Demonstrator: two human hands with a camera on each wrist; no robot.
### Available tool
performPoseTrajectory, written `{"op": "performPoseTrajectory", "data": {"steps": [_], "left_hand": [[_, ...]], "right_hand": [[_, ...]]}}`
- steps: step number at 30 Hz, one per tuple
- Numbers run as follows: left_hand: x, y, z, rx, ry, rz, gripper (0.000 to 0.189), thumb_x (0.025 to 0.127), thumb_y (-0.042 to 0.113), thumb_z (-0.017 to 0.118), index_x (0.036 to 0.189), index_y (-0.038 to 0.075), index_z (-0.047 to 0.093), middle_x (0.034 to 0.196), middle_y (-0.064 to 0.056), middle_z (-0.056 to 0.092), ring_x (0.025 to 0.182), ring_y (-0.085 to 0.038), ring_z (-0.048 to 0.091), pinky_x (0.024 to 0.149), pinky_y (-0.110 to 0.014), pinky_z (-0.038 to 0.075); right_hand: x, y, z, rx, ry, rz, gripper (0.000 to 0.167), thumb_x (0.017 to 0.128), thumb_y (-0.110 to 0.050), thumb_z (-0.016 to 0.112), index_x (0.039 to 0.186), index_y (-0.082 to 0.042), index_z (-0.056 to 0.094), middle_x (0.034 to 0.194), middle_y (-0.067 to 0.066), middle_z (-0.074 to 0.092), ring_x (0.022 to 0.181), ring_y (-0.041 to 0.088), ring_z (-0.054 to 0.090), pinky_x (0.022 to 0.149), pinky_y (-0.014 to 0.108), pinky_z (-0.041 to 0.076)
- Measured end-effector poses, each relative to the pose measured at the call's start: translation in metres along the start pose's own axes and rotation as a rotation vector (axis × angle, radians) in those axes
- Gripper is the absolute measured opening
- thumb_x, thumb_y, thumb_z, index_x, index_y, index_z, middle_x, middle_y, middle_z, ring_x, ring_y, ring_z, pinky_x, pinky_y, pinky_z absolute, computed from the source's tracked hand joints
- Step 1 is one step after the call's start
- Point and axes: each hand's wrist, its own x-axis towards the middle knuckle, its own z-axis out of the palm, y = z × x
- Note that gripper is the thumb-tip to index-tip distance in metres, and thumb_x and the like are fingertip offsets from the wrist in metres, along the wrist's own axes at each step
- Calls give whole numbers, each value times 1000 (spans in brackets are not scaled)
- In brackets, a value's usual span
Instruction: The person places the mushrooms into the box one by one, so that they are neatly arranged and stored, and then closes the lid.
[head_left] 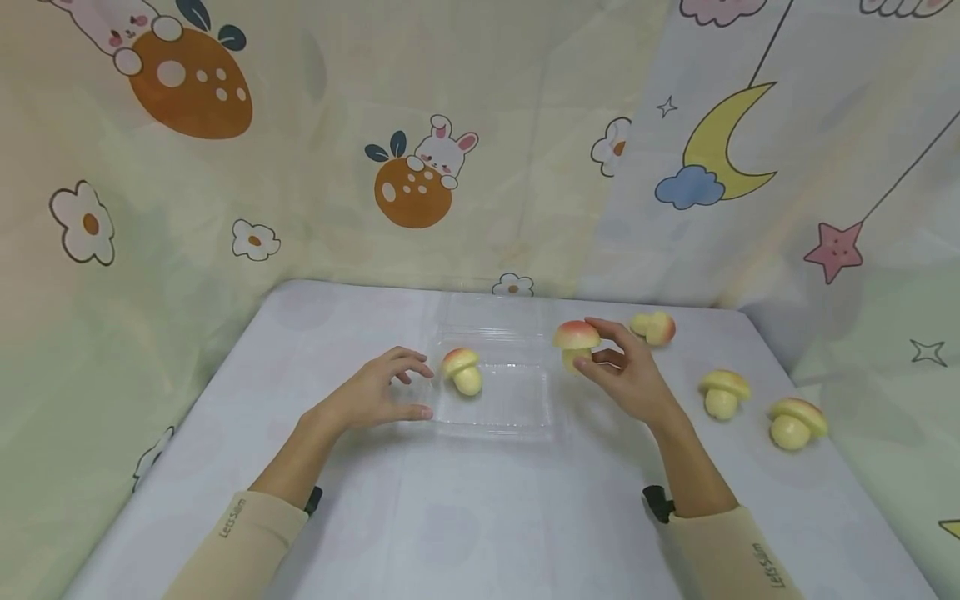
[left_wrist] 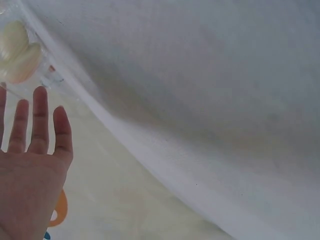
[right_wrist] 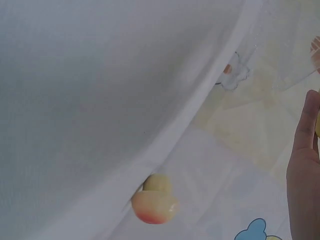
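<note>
A toy mushroom (head_left: 576,335) with a red-and-yellow cap is pinched between the thumb and fingers of my right hand (head_left: 628,371), beside the right edge of a clear plastic box (head_left: 517,400). Inside that box, towards its left, lies another mushroom (head_left: 463,372), tilted. My left hand (head_left: 386,387) is at the box's left edge, fingers spread and holding nothing. In the left wrist view the left hand (left_wrist: 37,150) shows its palm, fingers extended towards the mushroom (left_wrist: 20,52). The right wrist view catches only part of the right hand (right_wrist: 304,165).
Right of the box, three more mushrooms lie on the white-covered table (head_left: 480,517): one at the back (head_left: 654,327), one in the middle (head_left: 723,393) and one near the right edge (head_left: 797,422). The box's clear lid (head_left: 491,312) stands open behind it, near the patterned curtain (head_left: 315,167).
</note>
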Motion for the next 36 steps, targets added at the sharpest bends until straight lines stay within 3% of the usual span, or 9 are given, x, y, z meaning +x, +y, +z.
{"op": "performPoseTrajectory", "data": {"steps": [14, 22, 30, 36], "left_hand": [[-2, -1, 0, -2, 5, -4, 60, 81, 46, 87, 128, 15, 67, 150, -9, 51, 113, -32, 64, 94, -54, 51], [-5, 2, -5, 1, 19, -6, 59, 81, 45, 88, 127, 15, 68, 149, -11, 52, 113, -34, 64, 93, -56, 50], [-2, 2, -3, -9, 9, 9, 60, 81, 46, 87, 127, 14, 67, 149, -11, 52, 112, -33, 64, 94, -56, 50], [-1, 3, -3, -23, -5, -15, 60, 81, 47, 87, 128, 15, 67, 151, -9, 51, 114, -32, 64, 97, -57, 48]], "right_hand": [[11, -7, 14, -32, -21, -18, 61, 92, 0, 75, 148, -9, 51, 137, 15, 56, 96, 23, 65, 83, 20, 57], [21, -14, 28, 22, -69, 44, 62, 94, -4, 74, 151, -12, 48, 140, 15, 55, 93, 23, 68, 82, 23, 58], [26, -18, 36, -20, -105, 37, 63, 95, -8, 74, 152, -10, 47, 140, 15, 56, 96, 28, 69, 83, 24, 58], [29, -17, 36, -49, -128, 50, 61, 96, -10, 73, 151, -14, 48, 140, 14, 57, 95, 28, 70, 82, 24, 58]]}}
